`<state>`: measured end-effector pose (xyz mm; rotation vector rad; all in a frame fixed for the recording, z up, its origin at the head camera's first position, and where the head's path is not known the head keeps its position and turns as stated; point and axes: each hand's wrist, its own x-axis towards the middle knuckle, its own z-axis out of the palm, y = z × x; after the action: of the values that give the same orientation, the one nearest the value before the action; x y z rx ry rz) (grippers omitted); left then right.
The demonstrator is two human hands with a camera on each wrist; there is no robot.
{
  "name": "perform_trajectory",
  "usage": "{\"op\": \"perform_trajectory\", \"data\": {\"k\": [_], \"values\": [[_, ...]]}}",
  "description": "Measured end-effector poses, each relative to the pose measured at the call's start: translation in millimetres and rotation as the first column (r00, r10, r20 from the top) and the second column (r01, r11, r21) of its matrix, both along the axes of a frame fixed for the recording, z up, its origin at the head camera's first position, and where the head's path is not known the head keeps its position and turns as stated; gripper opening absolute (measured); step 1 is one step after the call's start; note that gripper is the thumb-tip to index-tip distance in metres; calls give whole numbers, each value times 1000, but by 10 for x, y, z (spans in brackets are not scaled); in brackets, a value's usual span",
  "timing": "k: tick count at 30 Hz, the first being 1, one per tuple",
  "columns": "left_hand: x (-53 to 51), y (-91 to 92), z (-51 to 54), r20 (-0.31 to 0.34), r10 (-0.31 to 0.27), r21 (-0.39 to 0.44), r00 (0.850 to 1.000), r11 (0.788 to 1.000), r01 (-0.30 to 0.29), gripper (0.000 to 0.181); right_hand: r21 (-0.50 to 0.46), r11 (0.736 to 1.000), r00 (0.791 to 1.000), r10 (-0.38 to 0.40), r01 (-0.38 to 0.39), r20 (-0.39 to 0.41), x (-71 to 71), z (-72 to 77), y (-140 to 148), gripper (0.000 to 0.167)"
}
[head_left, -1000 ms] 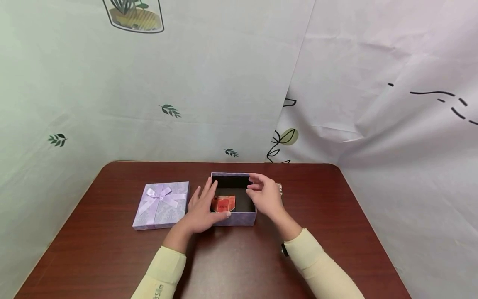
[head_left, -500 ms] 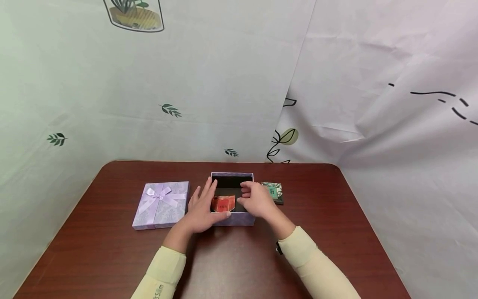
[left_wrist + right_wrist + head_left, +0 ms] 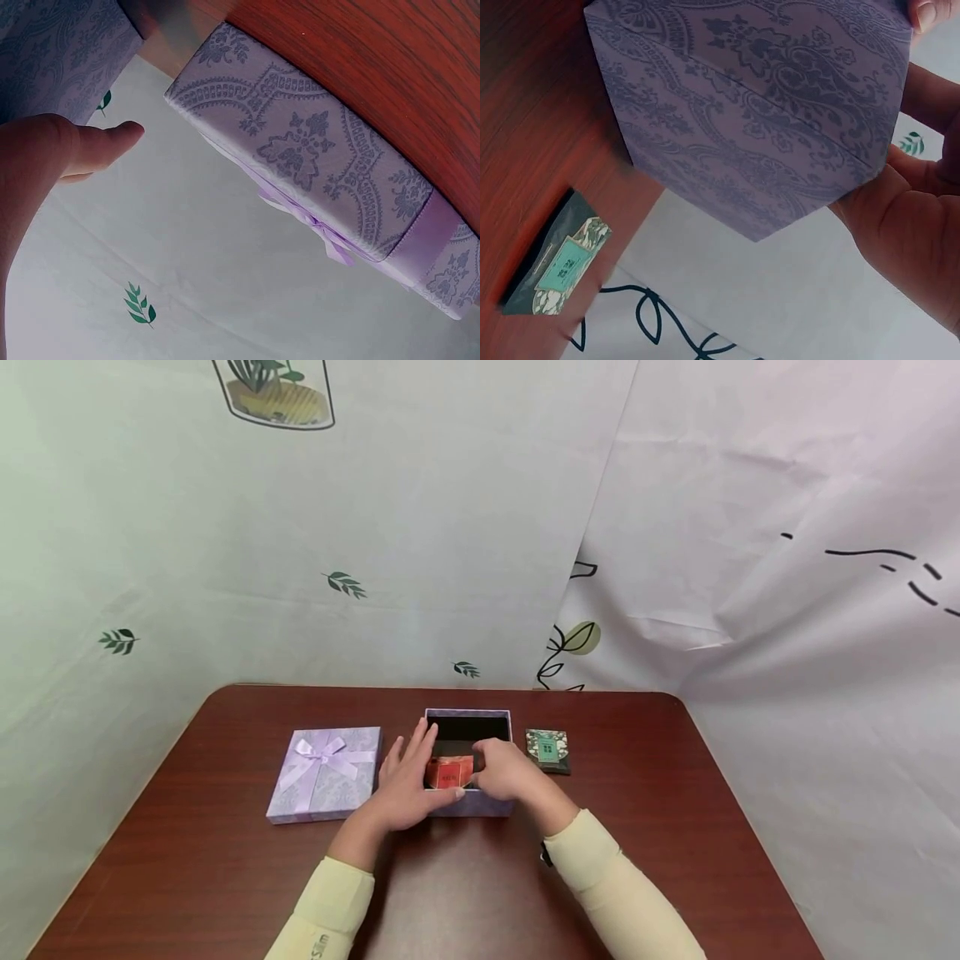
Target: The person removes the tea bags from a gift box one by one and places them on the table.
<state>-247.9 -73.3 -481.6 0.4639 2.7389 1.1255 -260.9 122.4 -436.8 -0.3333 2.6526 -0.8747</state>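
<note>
1. Red packet (image 3: 450, 772) lies inside the lilac box (image 3: 474, 805), lower centre of the head frame; likely light, thin, slippery, best pinched at its edges.
2. Left grip (image 3: 403, 787): fingers extended, against the box.
3. Right grip (image 3: 508, 771): beside the packet's right edge; cannot tell whether it pinches.
</note>
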Motion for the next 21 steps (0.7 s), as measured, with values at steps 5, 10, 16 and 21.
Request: {"op": "perform_trajectory", "data": {"k": [5, 10, 16, 21], "values": [[-4, 0, -5, 2, -2, 4, 1000, 1000, 2, 110, 40, 999, 999, 3, -4, 33, -23, 3, -28, 48], [-3, 1, -13, 0, -7, 8, 1000, 1000, 7, 109, 58, 998, 999, 19, -21, 42, -42, 14, -50, 43], [-4, -9, -14, -5, -8, 17, 1000, 1000, 8, 108, 66, 997, 999, 31, -34, 44, -52, 17, -71, 38], [-2, -7, -8, -2, -12, 12, 1000, 1000, 12, 110, 73, 996, 998, 48, -51, 42, -56, 5, -94, 36]]}}
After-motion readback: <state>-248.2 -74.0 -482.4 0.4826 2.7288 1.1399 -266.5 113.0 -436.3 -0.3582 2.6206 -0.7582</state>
